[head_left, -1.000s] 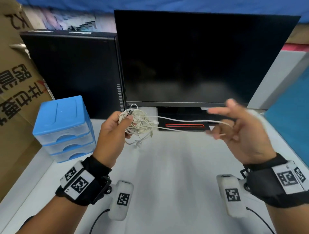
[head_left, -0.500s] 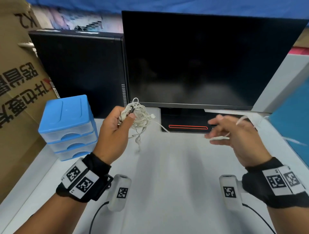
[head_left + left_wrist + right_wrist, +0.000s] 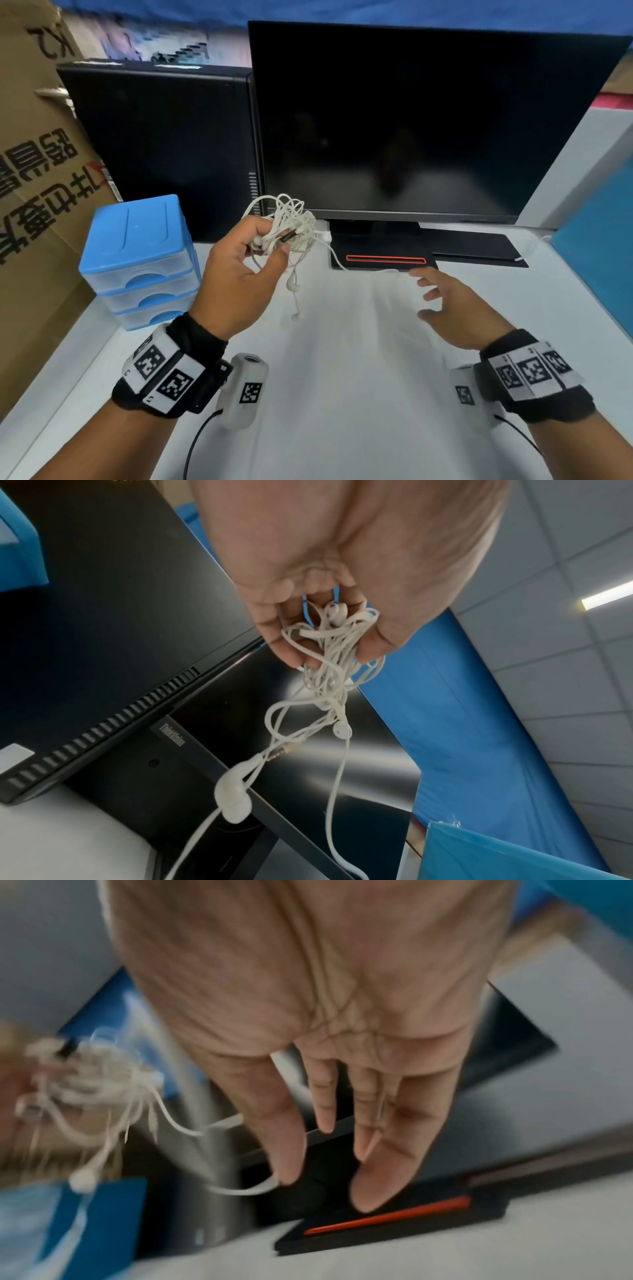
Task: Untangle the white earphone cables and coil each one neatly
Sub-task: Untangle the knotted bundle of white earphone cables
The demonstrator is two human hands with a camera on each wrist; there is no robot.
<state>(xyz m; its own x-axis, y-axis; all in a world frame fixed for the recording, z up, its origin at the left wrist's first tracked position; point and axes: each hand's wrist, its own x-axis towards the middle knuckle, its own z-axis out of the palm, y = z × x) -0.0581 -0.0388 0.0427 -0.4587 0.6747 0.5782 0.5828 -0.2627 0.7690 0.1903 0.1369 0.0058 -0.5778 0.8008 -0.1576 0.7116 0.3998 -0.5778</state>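
Observation:
A tangled bundle of white earphone cables (image 3: 291, 222) hangs in the air in front of the monitor, gripped by my left hand (image 3: 270, 240) between thumb and curled fingers. Two earbuds (image 3: 293, 286) dangle below it. In the left wrist view the left hand (image 3: 329, 653) pinches the bundle (image 3: 325, 688), with an earbud (image 3: 232, 796) and a jack plug (image 3: 284, 750) hanging loose. One slack strand (image 3: 337, 262) trails from the bundle toward my right hand (image 3: 419, 293), which hovers low over the table with straight, spread fingers. The blurred right wrist view shows that strand (image 3: 240, 1191) by the index fingertip, not gripped.
A black monitor (image 3: 428, 120) stands on a base with a red stripe (image 3: 385, 259). A black computer case (image 3: 164, 147) and a blue drawer unit (image 3: 137, 260) stand at the left beside a cardboard box (image 3: 37, 171). Another white cable (image 3: 529, 248) lies at the right. The table (image 3: 342, 377) is white.
My right hand let go of the strand it was pulling taut, dropped toward the table and straightened its fingers. The strand went slack. My left hand kept hold of the bundle.

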